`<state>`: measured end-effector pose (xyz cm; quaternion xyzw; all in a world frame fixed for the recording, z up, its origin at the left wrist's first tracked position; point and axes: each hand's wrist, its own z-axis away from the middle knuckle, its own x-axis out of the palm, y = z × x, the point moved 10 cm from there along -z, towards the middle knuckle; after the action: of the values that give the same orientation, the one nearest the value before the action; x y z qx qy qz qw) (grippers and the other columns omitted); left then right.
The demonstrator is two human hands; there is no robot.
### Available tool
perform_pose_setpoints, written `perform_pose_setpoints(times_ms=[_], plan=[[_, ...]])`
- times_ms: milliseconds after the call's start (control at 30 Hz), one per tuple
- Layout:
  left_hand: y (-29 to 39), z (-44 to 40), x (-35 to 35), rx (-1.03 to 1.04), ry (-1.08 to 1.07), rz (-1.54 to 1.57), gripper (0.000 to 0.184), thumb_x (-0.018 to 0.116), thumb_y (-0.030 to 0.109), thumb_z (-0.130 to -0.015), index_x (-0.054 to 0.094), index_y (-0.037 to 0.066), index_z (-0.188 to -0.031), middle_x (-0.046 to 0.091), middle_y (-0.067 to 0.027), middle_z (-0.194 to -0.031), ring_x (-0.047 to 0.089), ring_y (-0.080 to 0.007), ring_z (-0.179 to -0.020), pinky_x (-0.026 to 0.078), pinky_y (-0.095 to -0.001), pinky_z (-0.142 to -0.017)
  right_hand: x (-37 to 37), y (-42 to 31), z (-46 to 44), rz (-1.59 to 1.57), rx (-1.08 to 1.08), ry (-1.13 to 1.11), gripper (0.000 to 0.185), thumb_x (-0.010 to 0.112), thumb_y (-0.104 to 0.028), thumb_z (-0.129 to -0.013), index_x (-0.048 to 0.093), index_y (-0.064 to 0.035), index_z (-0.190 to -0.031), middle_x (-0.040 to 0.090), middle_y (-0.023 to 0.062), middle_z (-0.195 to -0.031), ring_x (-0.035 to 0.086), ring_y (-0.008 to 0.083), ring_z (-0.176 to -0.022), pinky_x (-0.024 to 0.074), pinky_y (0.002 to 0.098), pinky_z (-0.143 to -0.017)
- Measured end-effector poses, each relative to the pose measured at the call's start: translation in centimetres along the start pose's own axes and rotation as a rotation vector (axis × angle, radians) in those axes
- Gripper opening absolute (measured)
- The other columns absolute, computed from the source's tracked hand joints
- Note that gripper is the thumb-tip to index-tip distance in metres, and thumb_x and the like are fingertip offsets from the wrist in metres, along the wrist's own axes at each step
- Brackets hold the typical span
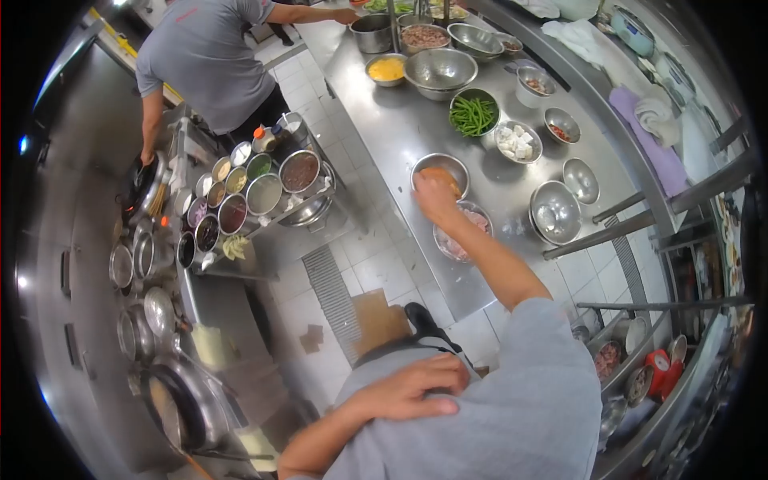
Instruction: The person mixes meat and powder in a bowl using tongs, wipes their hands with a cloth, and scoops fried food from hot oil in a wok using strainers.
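My right hand (436, 194) is at the near left rim of a metal bowl (461, 164), its fingers closed on the edge. Something orange (450, 181) lies in that bowl, partly hidden by the hand. Directly below my right wrist, a second bowl holds pale pink raw meat (453, 245). My left hand (420, 388) rests in front of my grey shirt near the waist, thumb apart from the bent fingers, with nothing visible in it.
Bowls of green beans (473, 114), white cubes (517, 144) and yellow food (386, 70) stand on the steel table (364, 120). A co-worker (204, 60) stands at the upper left by a wok. A cart holds sauce containers (264, 194). Shelf posts (588, 238) edge the right side.
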<state>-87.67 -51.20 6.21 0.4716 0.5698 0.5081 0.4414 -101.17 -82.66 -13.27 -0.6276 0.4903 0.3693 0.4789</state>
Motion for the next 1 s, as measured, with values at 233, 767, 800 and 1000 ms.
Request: perform_pose_setpoints(times_ms=[233, 767, 800, 1000], plan=[[-0.6, 0.0, -0.9, 0.075, 0.003, 0.026, 0.044, 0.052, 0.040, -0.095, 0.055, -0.003, -0.102, 0.053, -0.0155, -0.109, 0.049, -0.0320, -0.106, 0.038, -0.0398, -0.095, -9.6, 18.3, 0.6, 0.463, 0.330, 0.411, 0.013, 0.058, -0.018, -0.082, 0.065, -0.0096, -0.090, 0.064, 0.0126, -0.094, 0.061, 0.0282, -0.093, 0.0473, 0.0449, -0.080], [-1.2, -1.4, -0.2, 0.046, -0.029, 0.119, 0.054, 0.042, 0.046, -0.098, 0.058, -0.006, -0.096, 0.053, -0.0180, -0.112, 0.051, -0.0341, -0.106, 0.039, -0.0414, -0.094, -7.1, 11.7, 5.1, 0.023, 0.283, -0.236, 0.016, 0.059, -0.023, -0.086, 0.063, -0.0085, -0.089, 0.066, 0.0147, -0.087, 0.063, 0.0355, -0.084, 0.0490, 0.0481, -0.075], [-1.0, -1.6, -0.3, 0.047, -0.019, 0.114, 0.054, 0.042, 0.046, -0.098, 0.058, -0.006, -0.096, 0.053, -0.0180, -0.112, 0.051, -0.0341, -0.106, 0.039, -0.0414, -0.094, -7.0, 11.9, 3.6, 0.022, 0.272, -0.235, 0.016, 0.059, -0.023, -0.086, 0.063, -0.0085, -0.089, 0.066, 0.0147, -0.087, 0.063, 0.0355, -0.084, 0.0490, 0.0481, -0.075], [-2.7, -0.4, -1.3, 0.021, -0.017, 0.158, 0.053, 0.042, 0.046, -0.098, 0.057, -0.005, -0.104, 0.052, -0.0186, -0.116, 0.050, -0.0328, -0.108, 0.038, -0.0408, -0.095, -7.8, 22.7, -6.8, 0.054, 0.544, 0.320, 0.030, 0.053, -0.022, -0.090, 0.052, -0.0116, -0.118, 0.061, 0.0198, -0.102, 0.060, 0.0403, -0.096, 0.0487, 0.0505, -0.081]])
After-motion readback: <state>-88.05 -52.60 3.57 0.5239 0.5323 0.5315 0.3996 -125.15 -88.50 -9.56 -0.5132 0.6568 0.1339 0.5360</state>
